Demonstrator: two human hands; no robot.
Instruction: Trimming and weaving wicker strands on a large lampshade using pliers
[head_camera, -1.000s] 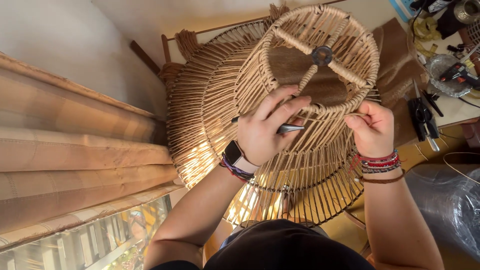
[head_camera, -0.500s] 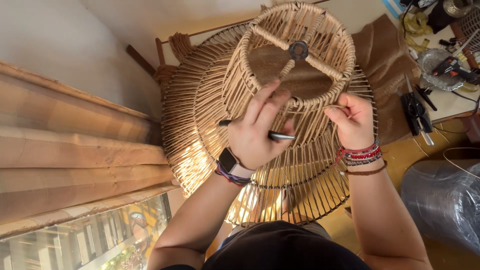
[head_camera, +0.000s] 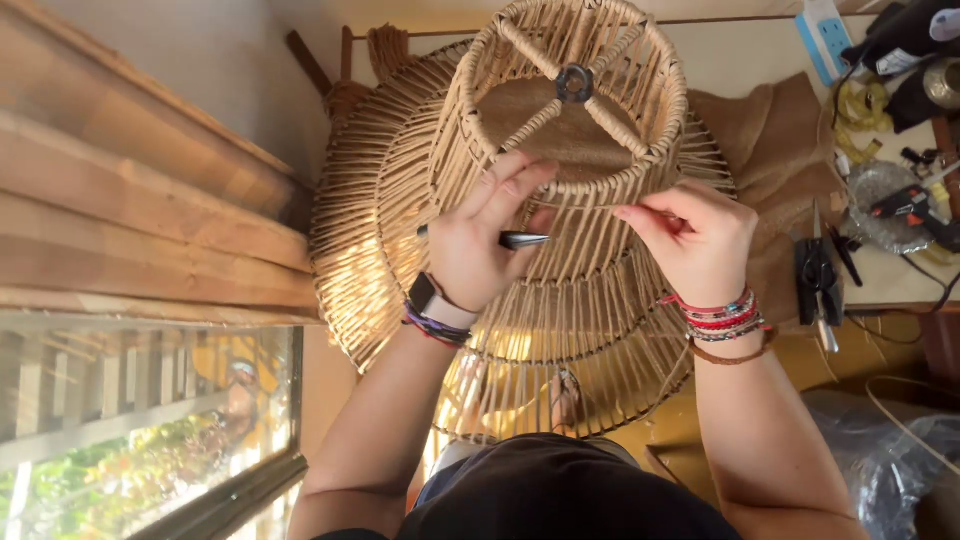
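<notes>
woven rattan lampshade frame (head_camera: 560, 200): 1 | hands on it: 2, left hand (head_camera: 480, 240), right hand (head_camera: 700, 240) | slim dark tool (head_camera: 520, 240): 1 | burlap cloth (head_camera: 770, 140): 1 | wooden planks (head_camera: 130, 220): 3 | plug strip (head_camera: 825, 35): 1

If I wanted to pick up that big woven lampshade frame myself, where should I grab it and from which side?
Probably the narrow top ring of the woven lampshade frame, taken from above. Its rim is firm, and three wrapped spokes meet at a hub, leaving gaps for fingers to hook through. The flared lower tiers are thin, open ribs. The left hand, holding a slim metal tool, and right hand both work just below that rim.
</notes>
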